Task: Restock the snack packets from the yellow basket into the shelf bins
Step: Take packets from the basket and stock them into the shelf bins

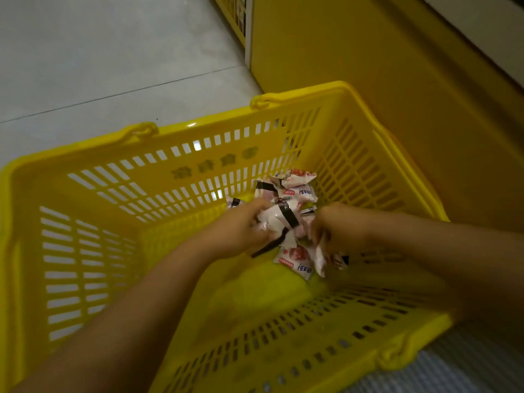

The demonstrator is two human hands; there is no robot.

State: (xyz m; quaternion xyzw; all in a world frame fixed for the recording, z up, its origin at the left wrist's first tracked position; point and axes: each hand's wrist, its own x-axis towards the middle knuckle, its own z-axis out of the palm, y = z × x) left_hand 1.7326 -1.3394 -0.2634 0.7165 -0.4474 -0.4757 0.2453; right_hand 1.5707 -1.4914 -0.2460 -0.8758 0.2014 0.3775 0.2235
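Both forearms reach down into the yellow basket (85, 144), a slotted plastic crate with folded handles. The left hand (241, 231) curls round a bunch of snack packets (295, 194) – small white pouches with a pink-red picture and a black band. The right hand (337, 231) grips more of them, though blur hides its fingers. The remaining packets lie heaped in the basket's far right corner. Beyond it are the grey floor (113, 52) and a yellow shelf base (368, 80).
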